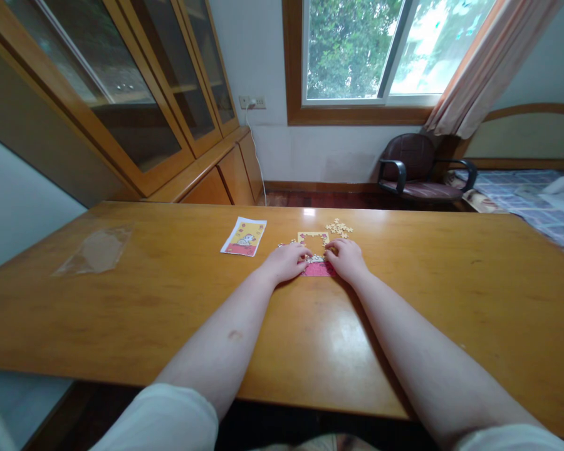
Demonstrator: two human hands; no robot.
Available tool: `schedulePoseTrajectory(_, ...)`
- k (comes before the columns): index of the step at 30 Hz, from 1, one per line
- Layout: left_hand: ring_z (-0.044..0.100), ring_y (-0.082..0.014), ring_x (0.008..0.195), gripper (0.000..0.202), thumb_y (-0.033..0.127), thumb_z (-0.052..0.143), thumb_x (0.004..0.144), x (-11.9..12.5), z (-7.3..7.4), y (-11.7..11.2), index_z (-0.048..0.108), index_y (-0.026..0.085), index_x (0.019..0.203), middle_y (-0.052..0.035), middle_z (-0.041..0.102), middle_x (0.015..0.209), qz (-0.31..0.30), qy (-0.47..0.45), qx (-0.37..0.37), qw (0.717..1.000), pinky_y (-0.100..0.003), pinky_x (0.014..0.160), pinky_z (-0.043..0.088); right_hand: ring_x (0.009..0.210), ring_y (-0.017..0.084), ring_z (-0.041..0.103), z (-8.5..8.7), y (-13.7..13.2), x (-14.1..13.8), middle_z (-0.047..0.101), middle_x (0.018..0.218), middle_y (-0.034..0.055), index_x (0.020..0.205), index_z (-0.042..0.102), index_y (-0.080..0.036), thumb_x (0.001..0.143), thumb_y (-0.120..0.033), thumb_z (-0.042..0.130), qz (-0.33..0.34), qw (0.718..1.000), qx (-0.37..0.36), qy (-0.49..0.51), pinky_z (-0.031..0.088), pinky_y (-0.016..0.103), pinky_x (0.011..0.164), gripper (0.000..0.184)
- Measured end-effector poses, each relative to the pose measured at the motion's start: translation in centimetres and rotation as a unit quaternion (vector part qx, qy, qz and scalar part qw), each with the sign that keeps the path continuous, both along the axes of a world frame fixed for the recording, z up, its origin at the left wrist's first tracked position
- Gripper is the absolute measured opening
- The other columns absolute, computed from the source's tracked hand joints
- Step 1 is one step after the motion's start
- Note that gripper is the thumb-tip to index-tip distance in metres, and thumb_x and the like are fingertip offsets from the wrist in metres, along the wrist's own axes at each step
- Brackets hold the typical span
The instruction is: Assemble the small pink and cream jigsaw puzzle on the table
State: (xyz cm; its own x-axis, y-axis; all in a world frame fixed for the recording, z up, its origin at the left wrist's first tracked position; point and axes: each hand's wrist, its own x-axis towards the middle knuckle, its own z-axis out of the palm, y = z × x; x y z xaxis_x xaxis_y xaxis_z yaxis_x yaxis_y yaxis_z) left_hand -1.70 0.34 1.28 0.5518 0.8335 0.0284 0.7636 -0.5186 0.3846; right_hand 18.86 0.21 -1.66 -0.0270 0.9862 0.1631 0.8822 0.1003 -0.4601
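Observation:
A partly joined jigsaw puzzle point(318, 269) lies on the table, with a pink lower part, a white figure's part above it and a yellow border round a gap. My left hand point(287, 262) rests at its left edge, fingers stretched over it and slightly apart. At the right edge is my right hand point(348, 258), its fingers bent together over the puzzle; whatever lies between their tips is too small to make out. Behind my right hand is a pile of loose puzzle pieces point(339, 228), pale side up. A few more pieces lie just beyond my left hand, partly hidden.
A picture card point(244, 237) showing a white animal on yellow and pink lies left of the puzzle. Farther left is a clear plastic bag point(96, 249) on the wooden table point(178, 313). Beyond the table stand a cabinet point(169, 134), an armchair point(411, 164) and a bed point(521, 194).

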Motion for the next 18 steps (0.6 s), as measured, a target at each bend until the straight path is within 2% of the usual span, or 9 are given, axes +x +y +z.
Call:
schedulePoseTrajectory(4,0.064,-0.0197,0.096,0.036,0.019,0.051,0.084,-0.3,0.1,-0.1,0.068,0.028,0.115,-0.0046,0.066,0.111,0.008,0.007,0.015,1.0,-0.029,0.088,0.05,0.107,0.023,0.057,0.1,-0.1,0.0,0.07,0.109,0.0053,0.094,0.073,-0.022,0.083,-0.027,0.057,0.001,1.0,0.0,0.0,0.037,0.035,0.098,0.02)
schedulePoseTrajectory(10,0.064,-0.0206,0.097,0.025,0.024,0.053,0.086,0.0,0.4,-0.2,0.073,0.026,0.101,-0.0054,0.066,0.108,0.014,0.03,-0.006,0.999,-0.029,0.089,0.05,0.107,0.023,0.056,0.2,-0.2,-0.1,0.07,0.11,0.0044,0.093,0.073,-0.022,0.083,-0.027,0.057,-0.002,1.0,-0.003,0.003,0.036,0.035,0.097,0.019)
schedulePoseTrajectory(18,0.063,-0.0212,0.096,0.02,0.031,0.055,0.087,1.2,-0.3,-0.4,0.069,0.022,0.099,-0.0066,0.065,0.105,0.025,0.015,0.011,1.0,-0.032,0.086,0.051,0.106,0.022,0.058,-0.1,-0.1,-0.1,0.071,0.108,0.0049,0.095,0.073,-0.021,0.083,-0.025,0.056,-0.003,1.0,0.01,0.003,0.037,0.034,0.097,0.02)
